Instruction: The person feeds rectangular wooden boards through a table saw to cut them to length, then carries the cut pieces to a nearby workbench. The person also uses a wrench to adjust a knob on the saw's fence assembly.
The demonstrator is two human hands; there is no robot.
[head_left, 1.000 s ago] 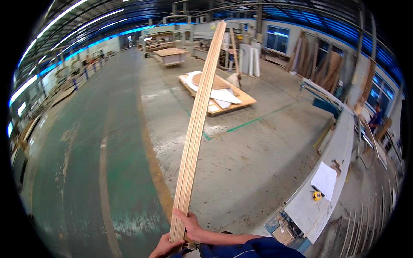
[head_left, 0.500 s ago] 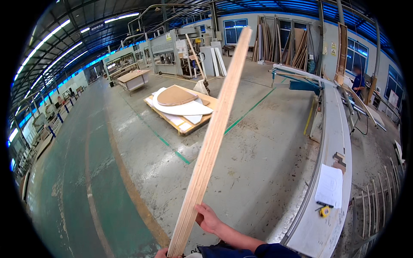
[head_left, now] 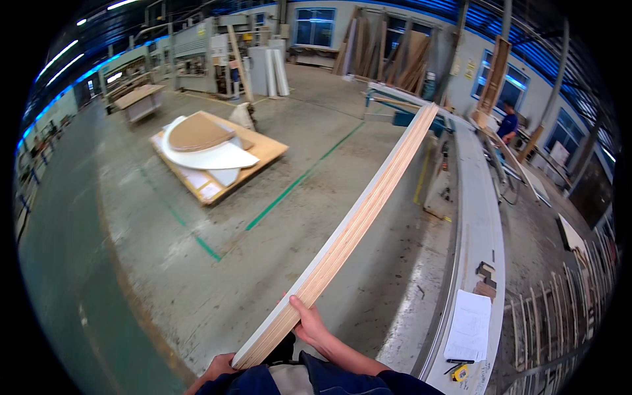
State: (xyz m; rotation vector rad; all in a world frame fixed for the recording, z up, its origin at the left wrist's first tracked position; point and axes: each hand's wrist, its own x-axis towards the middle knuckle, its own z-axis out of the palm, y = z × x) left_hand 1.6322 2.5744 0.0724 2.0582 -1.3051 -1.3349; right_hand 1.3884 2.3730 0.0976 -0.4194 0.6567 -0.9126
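Note:
A long plywood board, with layered edges showing and a white face along its left side, slants from my body up and away to the right. My left hand is closed around its near end at the lower edge. Farther up the board, my right hand grips it from the right side, thumb on top. The board's far end rises in front of the long table of the saw, though I cannot tell whether they touch.
At right runs a long pale machine table, bearing a paper sheet, a pen and a yellow tape measure. A pallet with curved panels lies on the floor at left. A person stands far right.
The board has swung down and right from a steeper slant, and its white face now shows. My view has turned right. Both hands keep hold of the board.

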